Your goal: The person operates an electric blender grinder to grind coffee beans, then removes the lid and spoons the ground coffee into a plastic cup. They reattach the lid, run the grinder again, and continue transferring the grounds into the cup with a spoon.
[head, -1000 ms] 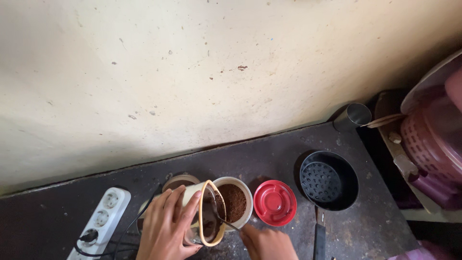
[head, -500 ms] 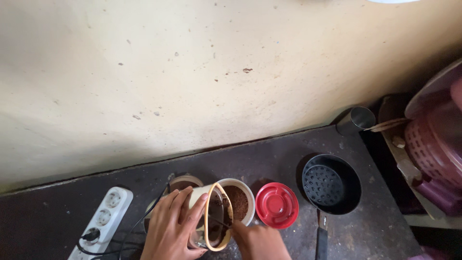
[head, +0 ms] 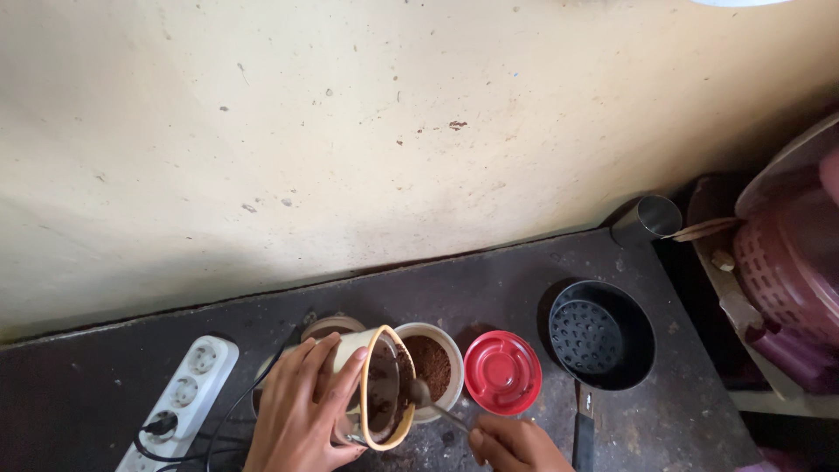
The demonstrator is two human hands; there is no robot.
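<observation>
Holding the tilted cream container (head: 376, 389) wrapped in our left hand (head: 301, 419) over the table (head: 524, 280), we have drawn the spoon (head: 428, 400), pinched in our right-hand fingers (head: 489, 437), out toward the white jar (head: 433, 367) of brown powder.

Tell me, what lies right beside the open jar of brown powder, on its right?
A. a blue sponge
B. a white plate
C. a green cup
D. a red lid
D: a round red lid lies flat on the dark counter, just right of the white jar of brown powder and left of the black pan.
</observation>
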